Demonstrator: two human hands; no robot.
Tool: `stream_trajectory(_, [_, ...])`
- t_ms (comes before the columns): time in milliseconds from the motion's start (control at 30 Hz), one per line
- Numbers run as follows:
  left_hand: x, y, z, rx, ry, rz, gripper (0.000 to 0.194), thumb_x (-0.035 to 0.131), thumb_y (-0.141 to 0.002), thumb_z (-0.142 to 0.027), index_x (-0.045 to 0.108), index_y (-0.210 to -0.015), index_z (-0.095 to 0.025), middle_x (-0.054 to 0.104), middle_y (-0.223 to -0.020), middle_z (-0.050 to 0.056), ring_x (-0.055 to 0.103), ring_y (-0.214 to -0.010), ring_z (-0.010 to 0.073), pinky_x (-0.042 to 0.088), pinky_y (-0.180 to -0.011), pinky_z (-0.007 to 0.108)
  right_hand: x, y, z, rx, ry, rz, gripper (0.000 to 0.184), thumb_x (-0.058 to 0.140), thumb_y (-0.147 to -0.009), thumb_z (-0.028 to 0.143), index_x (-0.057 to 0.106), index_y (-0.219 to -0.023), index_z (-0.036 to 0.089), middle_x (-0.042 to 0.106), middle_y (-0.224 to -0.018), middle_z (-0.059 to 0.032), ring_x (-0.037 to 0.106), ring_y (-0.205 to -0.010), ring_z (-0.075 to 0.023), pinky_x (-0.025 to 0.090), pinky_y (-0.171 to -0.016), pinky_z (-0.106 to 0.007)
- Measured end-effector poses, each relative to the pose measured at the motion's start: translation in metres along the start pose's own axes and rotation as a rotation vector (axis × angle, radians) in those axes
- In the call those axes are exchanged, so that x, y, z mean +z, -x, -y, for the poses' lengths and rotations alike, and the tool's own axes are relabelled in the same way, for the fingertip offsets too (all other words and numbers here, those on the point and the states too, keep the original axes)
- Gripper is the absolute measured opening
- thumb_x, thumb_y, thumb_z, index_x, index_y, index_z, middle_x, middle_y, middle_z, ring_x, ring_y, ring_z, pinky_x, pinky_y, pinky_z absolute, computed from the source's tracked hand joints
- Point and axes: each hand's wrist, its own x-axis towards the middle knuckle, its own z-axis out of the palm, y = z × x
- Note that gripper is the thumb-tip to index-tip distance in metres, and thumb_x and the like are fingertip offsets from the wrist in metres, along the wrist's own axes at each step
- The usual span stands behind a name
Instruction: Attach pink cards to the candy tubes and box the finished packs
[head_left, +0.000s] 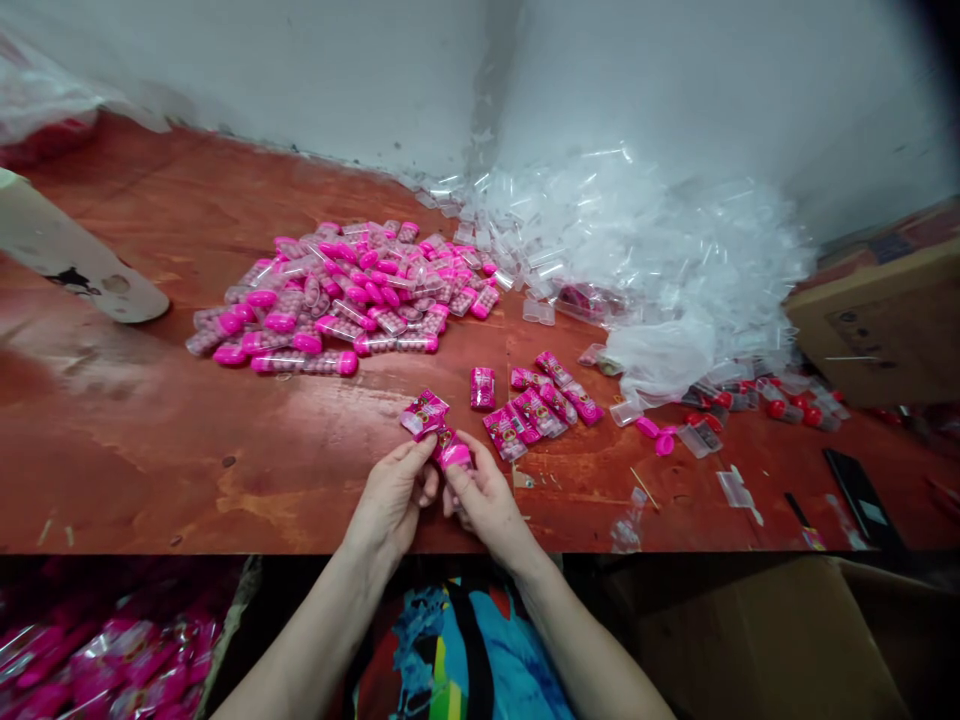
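Cool, moderate light falls, apparently from overhead, leaving a pale sheen on the red table (pixel 322 410). Glints streak the heap of clear plastic (pixel 675 240), whose pieces smear together. Print on the held pink packet (pixel 424 412) looks soft. Below, shadow swallows detail; the edges stretch, the upper right corner black.

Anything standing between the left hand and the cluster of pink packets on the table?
Yes: the right hand and the pink item held between both hands stand between the left hand and the packet cluster.
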Motion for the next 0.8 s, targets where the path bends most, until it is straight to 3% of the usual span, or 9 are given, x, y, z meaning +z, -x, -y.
stream_trajectory(67, [0.001, 0.002, 0.001, -0.023, -0.016, 0.032, 0.033, 0.075, -0.073, -0.046, 0.061, -0.07, -0.016, 0.049, -0.039, -0.005, 0.043, -0.034, 0.0093, 0.028, -0.041, 0.022, 0.0, -0.002, -0.003, -0.076, 0.049, -0.048, 0.067, 0.065, -0.084, 0.051, 0.038, -0.138, 0.02, 0.054, -0.06, 0.007, 0.046, -0.046, -0.0081, 0.037, -0.045, -0.017])
stream_trajectory(167, [0.003, 0.006, 0.002, -0.079, -0.073, 0.08, 0.039, 0.072, -0.074, -0.052, 0.061, -0.066, -0.015, 0.045, -0.035, -0.004, 0.043, -0.035, 0.01, 0.027, -0.041, 0.022, -0.002, -0.002, -0.005, -0.047, 0.074, 0.036, 0.065, 0.056, -0.09, 0.051, 0.034, -0.143, 0.02, 0.051, -0.056, 0.0082, 0.042, -0.042, -0.0089, 0.033, -0.044, -0.019])
stream_trajectory(367, [0.005, 0.012, -0.005, -0.069, -0.15, 0.068, 0.043, 0.076, -0.071, -0.047, 0.056, -0.051, -0.015, 0.04, -0.035, -0.005, 0.031, -0.036, 0.0052, 0.021, -0.042, 0.021, -0.009, 0.005, 0.003, -0.212, 0.488, -0.016, 0.065, 0.064, -0.087, 0.04, 0.037, -0.145, 0.028, 0.06, -0.077, 0.0016, 0.056, -0.066, -0.0147, 0.045, -0.064, -0.027])
stream_trajectory(433, [0.004, 0.01, -0.007, -0.042, -0.112, 0.047, 0.045, 0.077, -0.07, -0.047, 0.053, -0.048, -0.016, 0.038, -0.034, -0.005, 0.031, -0.037, 0.0055, 0.024, -0.043, 0.021, -0.009, 0.007, 0.005, -0.195, 0.4, 0.035, 0.066, 0.063, -0.088, 0.041, 0.033, -0.146, 0.028, 0.06, -0.079, 0.0014, 0.057, -0.069, -0.0147, 0.045, -0.066, -0.027])
stream_trajectory(500, [0.002, 0.009, -0.007, -0.036, -0.084, 0.059, 0.046, 0.076, -0.071, -0.048, 0.052, -0.047, -0.017, 0.038, -0.035, -0.005, 0.03, -0.037, 0.006, 0.025, -0.043, 0.022, -0.009, 0.008, 0.006, -0.107, 0.2, 0.105, 0.063, 0.058, -0.091, 0.044, 0.03, -0.146, 0.027, 0.056, -0.072, 0.0036, 0.05, -0.057, -0.0112, 0.042, -0.055, -0.022])
stream_trajectory(567, [0.0, 0.009, -0.007, -0.058, -0.106, 0.084, 0.044, 0.073, -0.074, -0.05, 0.056, -0.052, -0.016, 0.039, -0.035, -0.005, 0.028, -0.037, 0.0062, 0.023, -0.042, 0.022, -0.008, 0.009, 0.007, 0.025, 0.001, 0.171, 0.058, 0.051, -0.094, 0.046, 0.029, -0.145, 0.027, 0.048, -0.063, 0.0072, 0.032, -0.043, -0.0073, 0.028, -0.041, -0.017])
stream_trajectory(633, [-0.001, 0.01, -0.007, -0.084, -0.156, 0.11, 0.043, 0.07, -0.077, -0.051, 0.06, -0.056, -0.015, 0.041, -0.036, -0.004, 0.029, -0.037, 0.0064, 0.022, -0.042, 0.022, -0.007, 0.011, 0.007, 0.096, -0.096, 0.196, 0.057, 0.049, -0.094, 0.047, 0.029, -0.144, 0.028, 0.044, -0.062, 0.0085, 0.022, -0.04, -0.0059, 0.017, -0.037, -0.015])
stream_trajectory(800, [0.001, 0.015, -0.01, -0.073, -0.194, 0.134, 0.045, 0.069, -0.077, -0.051, 0.058, -0.052, -0.015, 0.039, -0.034, -0.004, 0.03, -0.037, 0.0062, 0.022, -0.044, 0.022, -0.001, 0.013, 0.006, -0.115, 0.131, 0.001, 0.057, 0.061, -0.089, 0.041, 0.041, -0.141, 0.029, 0.055, -0.085, -0.0013, 0.048, -0.063, -0.0103, 0.038, -0.049, -0.017])
